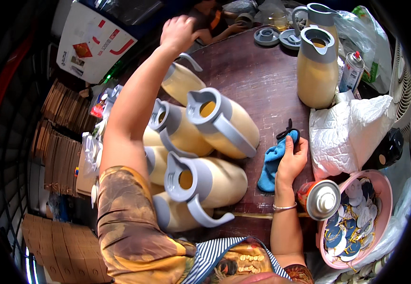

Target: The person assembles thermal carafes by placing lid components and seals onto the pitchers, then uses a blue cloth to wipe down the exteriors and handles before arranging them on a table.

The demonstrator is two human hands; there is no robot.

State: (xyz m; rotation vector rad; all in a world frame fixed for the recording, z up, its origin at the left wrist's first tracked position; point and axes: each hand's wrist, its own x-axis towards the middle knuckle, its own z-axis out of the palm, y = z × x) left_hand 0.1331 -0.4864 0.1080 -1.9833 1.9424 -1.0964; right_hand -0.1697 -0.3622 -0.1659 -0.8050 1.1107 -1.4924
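My right hand (pixel 293 161) grips a blue cloth (pixel 270 165) over the table, thumb on top. A black loop of cord or band (pixel 287 132) shows at the cloth's upper end. My left arm stretches over the left side of the table, and my left hand (pixel 179 34) is at the far edge, fingers loosely spread and apparently holding nothing. Below that hand stands a cream jug with a grey handle (pixel 182 81). Several more cream-and-grey vacuum jugs without lids crowd the table's left half, among them a front jug (pixel 219 182) and a middle jug (pixel 231 125); my left arm hides part of the group.
At the far right are two more jugs (pixel 316 78), grey lids (pixel 267 36) and a spray can (pixel 352 71). Nearer stand a white padded bag (pixel 347 132), a red can (pixel 321 199) and a pink basket (pixel 389 208) of round tags. Cardboard stacks (pixel 63 156) line the left; another person's arm (pixel 222 34) shows beyond the table.
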